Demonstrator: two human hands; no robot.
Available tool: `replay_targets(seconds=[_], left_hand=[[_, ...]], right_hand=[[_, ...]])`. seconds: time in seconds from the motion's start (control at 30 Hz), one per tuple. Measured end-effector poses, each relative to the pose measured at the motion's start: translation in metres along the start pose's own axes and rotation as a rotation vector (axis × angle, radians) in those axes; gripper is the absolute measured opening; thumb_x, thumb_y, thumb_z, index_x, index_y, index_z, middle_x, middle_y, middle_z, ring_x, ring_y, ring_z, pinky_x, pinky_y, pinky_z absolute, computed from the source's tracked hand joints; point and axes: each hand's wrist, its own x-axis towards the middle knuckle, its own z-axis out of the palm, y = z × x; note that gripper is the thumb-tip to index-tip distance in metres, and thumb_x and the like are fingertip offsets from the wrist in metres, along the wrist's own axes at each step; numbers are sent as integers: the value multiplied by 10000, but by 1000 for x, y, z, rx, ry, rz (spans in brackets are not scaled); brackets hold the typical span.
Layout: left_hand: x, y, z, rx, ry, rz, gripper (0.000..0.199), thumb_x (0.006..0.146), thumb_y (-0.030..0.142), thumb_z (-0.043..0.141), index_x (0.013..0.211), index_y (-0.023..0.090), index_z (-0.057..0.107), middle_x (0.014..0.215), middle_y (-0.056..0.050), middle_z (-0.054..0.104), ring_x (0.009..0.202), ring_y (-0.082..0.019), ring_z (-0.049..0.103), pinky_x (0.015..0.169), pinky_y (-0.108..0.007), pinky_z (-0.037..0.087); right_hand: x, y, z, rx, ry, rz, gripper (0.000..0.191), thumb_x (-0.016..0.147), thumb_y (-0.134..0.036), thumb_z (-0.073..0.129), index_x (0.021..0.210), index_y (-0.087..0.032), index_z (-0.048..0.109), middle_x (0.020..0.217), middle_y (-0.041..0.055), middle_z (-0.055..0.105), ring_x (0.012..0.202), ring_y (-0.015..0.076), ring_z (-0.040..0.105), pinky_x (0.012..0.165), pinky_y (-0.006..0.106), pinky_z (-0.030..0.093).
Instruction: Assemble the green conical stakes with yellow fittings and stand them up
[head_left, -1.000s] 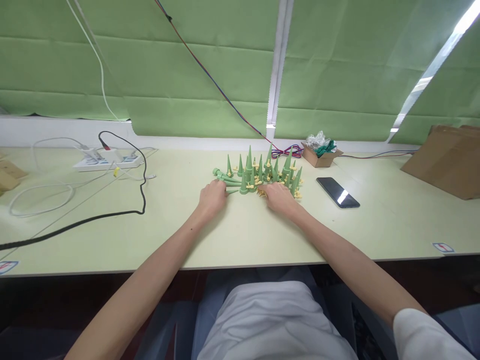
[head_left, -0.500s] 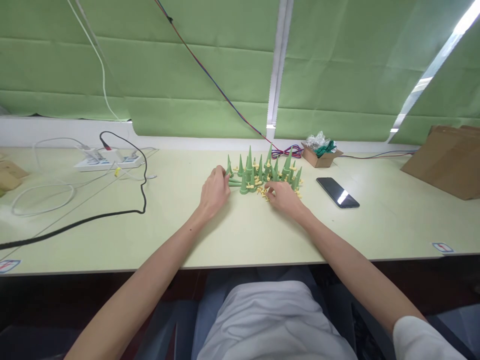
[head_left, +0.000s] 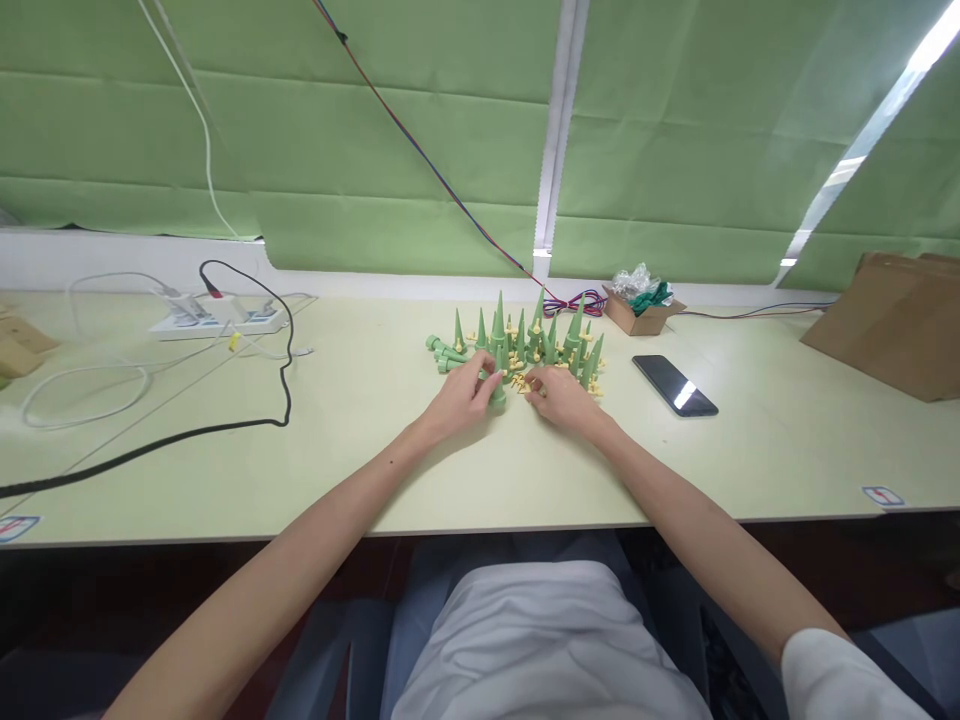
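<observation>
My left hand (head_left: 466, 394) is closed around a green cone (head_left: 498, 398) with a round base, and its fingers partly cover it. Just to the right, my right hand (head_left: 562, 396) has its fingertips pinched together at a small pile of yellow pieces (head_left: 518, 382); what sits between them is too small to make out. Behind both hands stand several upright green cones (head_left: 499, 322), many with little yellow parts on them. Left of this cluster, several green cones (head_left: 444, 352) lie on their sides, partly behind my left hand.
A black phone (head_left: 675, 385) lies to the right on the table (head_left: 570, 480). Farther back is a small cardboard box (head_left: 636, 318) with plastic and green material. A power strip (head_left: 217, 322) and cables are at the left, a large cardboard box (head_left: 892, 325) at the far right.
My left hand has moved right and nearer to me, from the lying cones to a cone in front of the cluster, uncovering the lying ones. My right hand has shifted slightly left.
</observation>
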Motion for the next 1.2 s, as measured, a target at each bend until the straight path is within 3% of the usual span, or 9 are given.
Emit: replay_targets(seconds=[0.37,0.83,1.2], left_hand=[[2,-6,4,-53,-22,-23,163,971,381,417,973,219,442,686,13,566,600,-154,545,610,-292,410],[1,-13,7,-20,-75,-3,172,971,396,419,958,226,436,744,-5,572,617,-154,526,574,-283,411],[2,-17,6,26,-75,46,133,930,333,460,983,214,483,870,-37,608,782,-189,579,657,-300,454]], right_hand=[[1,5,6,56,49,-34,179,877,-169,597,1057,-164,597,1037,116,664,1009,260,611,882,363,449],[3,4,5,130,181,-86,85,854,-155,549,925,-176,590,924,82,700,833,233,613,756,329,427],[3,-3,1,300,278,-40,54,840,-234,628,840,-185,606,840,21,686,677,151,553,734,282,407]])
